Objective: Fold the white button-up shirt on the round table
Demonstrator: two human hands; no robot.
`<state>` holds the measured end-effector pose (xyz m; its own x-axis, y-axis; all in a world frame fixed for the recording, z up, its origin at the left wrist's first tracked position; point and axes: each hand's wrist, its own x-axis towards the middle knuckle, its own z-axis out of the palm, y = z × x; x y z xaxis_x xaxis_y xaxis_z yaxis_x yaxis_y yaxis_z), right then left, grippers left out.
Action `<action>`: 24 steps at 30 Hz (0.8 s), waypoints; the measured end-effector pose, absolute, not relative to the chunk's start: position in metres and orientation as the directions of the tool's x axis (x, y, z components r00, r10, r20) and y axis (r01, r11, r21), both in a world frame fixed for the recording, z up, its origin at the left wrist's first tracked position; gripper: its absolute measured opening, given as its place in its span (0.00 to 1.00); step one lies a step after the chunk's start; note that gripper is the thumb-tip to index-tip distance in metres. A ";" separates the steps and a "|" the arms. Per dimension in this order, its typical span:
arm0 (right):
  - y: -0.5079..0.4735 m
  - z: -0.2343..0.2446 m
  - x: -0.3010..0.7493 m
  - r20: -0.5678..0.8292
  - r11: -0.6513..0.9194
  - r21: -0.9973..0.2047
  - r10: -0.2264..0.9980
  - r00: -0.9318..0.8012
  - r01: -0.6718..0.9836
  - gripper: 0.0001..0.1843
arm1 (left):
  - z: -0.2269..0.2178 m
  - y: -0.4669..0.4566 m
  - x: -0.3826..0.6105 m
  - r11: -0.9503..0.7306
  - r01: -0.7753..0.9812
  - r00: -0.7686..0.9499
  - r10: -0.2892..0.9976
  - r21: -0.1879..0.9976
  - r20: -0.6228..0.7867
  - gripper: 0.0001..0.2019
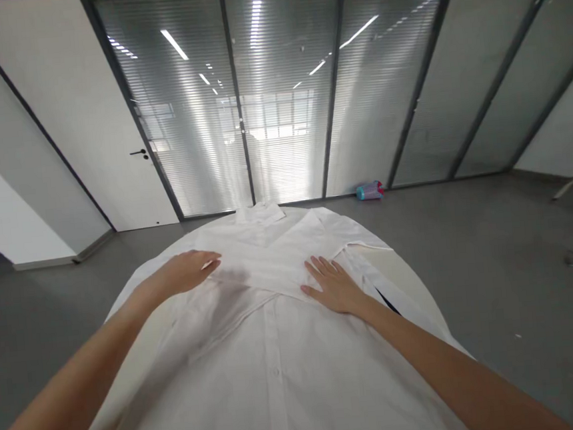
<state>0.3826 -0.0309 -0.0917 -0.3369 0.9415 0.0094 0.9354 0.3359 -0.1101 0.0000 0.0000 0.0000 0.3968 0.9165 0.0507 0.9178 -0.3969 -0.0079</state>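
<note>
- The left hand [186, 272] lies flat on a white button shirt [274, 370], fingers together, not gripping.
- The right hand [333, 286] lies flat too, fingers a bit apart.
- The shirt sits on a round white table [407, 285], right under the fingers.
- Done: two sleeves [271, 263] cross by the fingers.
- Left: the long front [277, 403] lies unfolded, nearer the person than the fingers.

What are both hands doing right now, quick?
Left hand: open, palm down on the white shirt, holding nothing.
Right hand: open, fingers spread flat on the white shirt, holding nothing.
</note>
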 end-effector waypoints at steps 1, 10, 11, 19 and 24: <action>-0.031 -0.092 0.383 0.008 0.336 -0.110 0.941 -0.337 0.935 0.48 | 0.000 0.011 0.010 -0.402 0.915 0.403 0.909 -0.025 0.103 0.25; -0.031 -0.090 0.384 -0.001 0.330 -0.127 0.943 -0.333 0.935 0.49 | -0.089 0.105 -0.001 -0.187 0.982 0.190 0.978 -0.035 0.092 0.35; -0.031 -0.090 0.384 -0.004 0.330 -0.132 0.943 -0.334 0.935 0.49 | -0.096 0.109 -0.008 -0.159 0.987 0.159 0.985 -0.005 0.073 0.36; -0.033 -0.098 0.402 -0.014 0.324 -0.140 0.944 -0.329 0.936 0.52 | -0.101 0.121 -0.022 -0.129 0.990 0.128 0.991 0.063 0.026 0.37; -0.026 -0.077 0.392 -0.010 0.283 -0.162 0.958 -0.288 0.945 0.48 | -0.082 0.109 -0.005 -0.180 0.983 0.179 0.983 0.024 0.040 0.34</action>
<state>0.3921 -0.0264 -0.0769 -0.2878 0.9576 -0.0096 0.9454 0.2825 -0.1622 -0.0046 0.1087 -0.0817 0.1791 0.9830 0.0396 0.9833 -0.1801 0.0242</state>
